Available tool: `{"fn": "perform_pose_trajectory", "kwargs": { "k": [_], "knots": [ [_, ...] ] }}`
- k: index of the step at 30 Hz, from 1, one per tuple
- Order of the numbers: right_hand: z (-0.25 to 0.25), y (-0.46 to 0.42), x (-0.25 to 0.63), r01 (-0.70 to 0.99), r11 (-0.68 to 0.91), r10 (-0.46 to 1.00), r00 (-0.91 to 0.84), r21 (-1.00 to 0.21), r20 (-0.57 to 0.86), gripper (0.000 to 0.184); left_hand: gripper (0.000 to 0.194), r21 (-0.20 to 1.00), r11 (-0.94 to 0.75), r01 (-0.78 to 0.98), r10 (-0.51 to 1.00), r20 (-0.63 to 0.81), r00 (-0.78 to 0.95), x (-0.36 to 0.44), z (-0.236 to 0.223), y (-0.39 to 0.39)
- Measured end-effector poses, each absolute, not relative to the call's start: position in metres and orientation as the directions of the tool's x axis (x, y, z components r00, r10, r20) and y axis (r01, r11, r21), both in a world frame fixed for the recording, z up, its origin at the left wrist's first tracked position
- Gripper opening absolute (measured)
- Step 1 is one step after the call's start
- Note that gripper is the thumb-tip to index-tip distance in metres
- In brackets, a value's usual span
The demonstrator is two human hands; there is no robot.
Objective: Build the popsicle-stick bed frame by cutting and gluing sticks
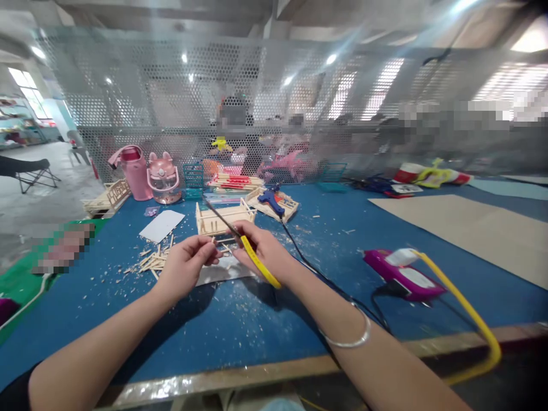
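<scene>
My left hand (pixel 188 261) is closed in a pinch, with the pale tip of a small wooden stick (pixel 213 241) showing at its fingertips. In my right hand (pixel 268 251) is a pair of scissors with a yellow handle (pixel 259 264); a long dark blade (pixel 220 217) points up and to the left. Both hands hover close together over a pale sheet (pixel 225 270). Just beyond them stands a small wooden stick frame (pixel 225 218). Cut stick pieces (pixel 153 260) lie in a heap left of my left hand. The scissors' lower blade is hard to make out.
A blue glue gun (pixel 271 202) rests on a wooden piece, its black cord running past my right arm. Pink bottle (pixel 137 176) and clear jug (pixel 165 185) stand back left. A purple device (pixel 402 277) lies right, near a yellow tube (pixel 466 308). Perforated screen (pixel 171 103) behind.
</scene>
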State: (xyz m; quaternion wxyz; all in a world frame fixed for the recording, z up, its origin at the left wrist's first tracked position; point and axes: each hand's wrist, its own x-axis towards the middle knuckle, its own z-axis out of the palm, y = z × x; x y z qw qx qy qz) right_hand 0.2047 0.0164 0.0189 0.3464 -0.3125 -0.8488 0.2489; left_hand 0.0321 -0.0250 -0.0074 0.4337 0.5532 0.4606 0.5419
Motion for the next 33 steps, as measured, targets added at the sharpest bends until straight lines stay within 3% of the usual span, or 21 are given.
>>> {"fn": "perform_pose_trajectory", "kwargs": {
  "k": [4, 9, 16, 20, 33],
  "knots": [
    [0.023, 0.014, 0.206, 0.431, 0.728, 0.660, -0.650, -0.533, 0.376, 0.046, 0.028, 0.970, -0.243, -0.022, 0.968, 0.241, -0.071, 0.030, -0.004, -0.025],
    [0.019, 0.015, 0.204, 0.450, 0.747, 0.640, -0.686, -0.490, 0.346, 0.068, 0.028, 0.949, -0.316, -0.021, 0.938, 0.309, -0.156, 0.027, -0.003, -0.025],
    [0.018, 0.018, 0.205, 0.398, 0.772, 0.603, -0.706, -0.496, 0.372, 0.067, 0.020, 0.917, -0.354, 0.182, 0.927, 0.370, -0.058, 0.021, 0.002, -0.028],
    [0.018, 0.018, 0.205, 0.357, 0.776, 0.583, -0.721, -0.520, 0.374, 0.065, 0.025, 0.892, -0.377, 0.250, 0.921, 0.390, -0.002, 0.019, 0.005, -0.029],
    [0.024, 0.014, 0.205, 0.283, 0.763, 0.542, -0.769, -0.581, 0.339, 0.056, 0.036, 0.916, -0.357, 0.182, 0.930, 0.331, 0.160, 0.015, 0.007, -0.029]
  ]
}}
